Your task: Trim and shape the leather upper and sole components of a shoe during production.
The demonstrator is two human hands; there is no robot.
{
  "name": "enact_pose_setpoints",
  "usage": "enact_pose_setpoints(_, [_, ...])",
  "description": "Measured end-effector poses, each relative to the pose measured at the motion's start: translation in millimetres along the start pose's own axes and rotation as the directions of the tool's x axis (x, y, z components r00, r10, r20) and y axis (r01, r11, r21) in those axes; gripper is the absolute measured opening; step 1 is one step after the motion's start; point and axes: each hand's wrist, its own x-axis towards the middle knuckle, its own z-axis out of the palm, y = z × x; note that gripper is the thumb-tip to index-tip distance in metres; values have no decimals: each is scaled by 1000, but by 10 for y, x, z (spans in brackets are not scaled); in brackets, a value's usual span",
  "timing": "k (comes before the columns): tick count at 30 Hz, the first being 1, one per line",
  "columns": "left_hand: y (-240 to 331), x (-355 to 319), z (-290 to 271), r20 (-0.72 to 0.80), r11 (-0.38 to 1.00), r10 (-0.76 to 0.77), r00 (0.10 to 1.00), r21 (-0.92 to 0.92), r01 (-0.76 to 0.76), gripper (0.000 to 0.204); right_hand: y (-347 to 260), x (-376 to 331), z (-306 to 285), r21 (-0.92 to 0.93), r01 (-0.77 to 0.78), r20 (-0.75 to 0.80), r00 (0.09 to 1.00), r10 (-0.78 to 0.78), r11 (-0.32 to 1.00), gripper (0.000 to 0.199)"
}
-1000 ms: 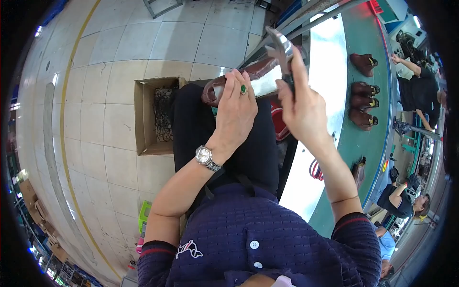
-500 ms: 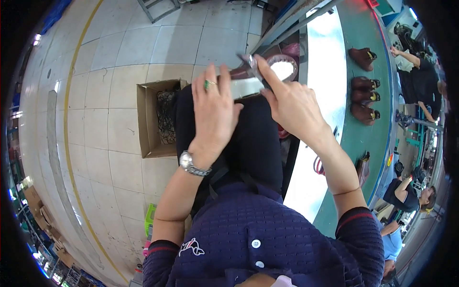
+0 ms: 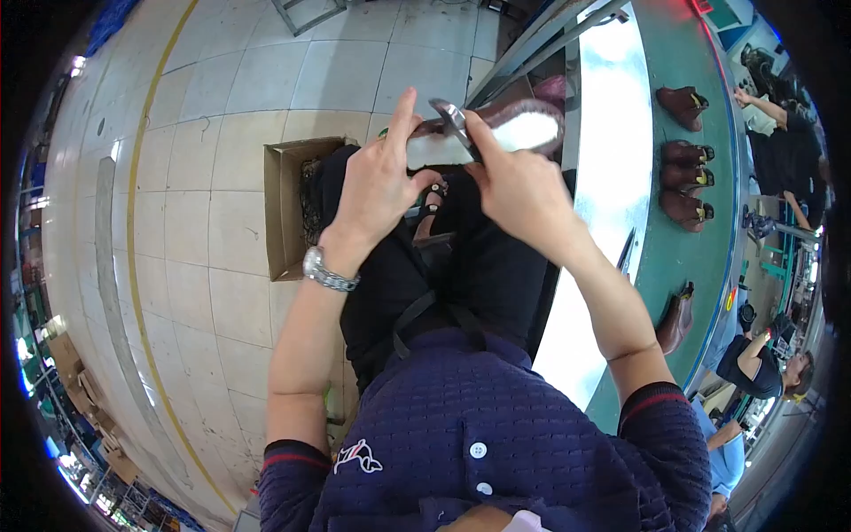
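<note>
A dark brown shoe upper [image 3: 530, 130] lies bottom up above my lap, its white underside showing and its brown edge gathered around it. My left hand [image 3: 378, 177] grips its left end, the index finger stretched upward and the thumb below. In my right hand [image 3: 530, 191] is a metal hand tool that looks like pincers [image 3: 453, 120], its head over the middle of the shoe bottom. The fingers of my right hand close around its handle, which is mostly hidden.
At my left knee stands an open cardboard box [image 3: 282, 213] with dark scraps inside. To the right runs a shiny metal ledge [image 3: 612, 133] beside a green conveyor belt [image 3: 638, 284] carrying several brown shoes [image 3: 683, 106]. Co-workers [image 3: 753, 363] are beyond the belt.
My left hand has moved slightly left and turned, its fingers now closer around the shoe's end. The shoe has tilted to show more of its white underside. The tool has shifted slightly left.
</note>
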Motion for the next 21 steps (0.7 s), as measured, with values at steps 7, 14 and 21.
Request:
enact_pose_setpoints(7, [32, -345, -166, 53, 994, -50, 997, -96, 55, 113, 378, -293, -339, 74, -190, -67, 978, 195, 979, 46])
enact_pose_setpoints(14, [103, -1081, -77, -118, 924, -382, 917, -74, 376, 58, -59, -818, -262, 520, -184, 395, 918, -44, 834, 52])
enact_pose_setpoints(21, [-28, -1126, -133, -178, 980, -192, 965, 6, 197, 26, -356, -459, -359, 407, 110, 475, 823, -313, 907, 57])
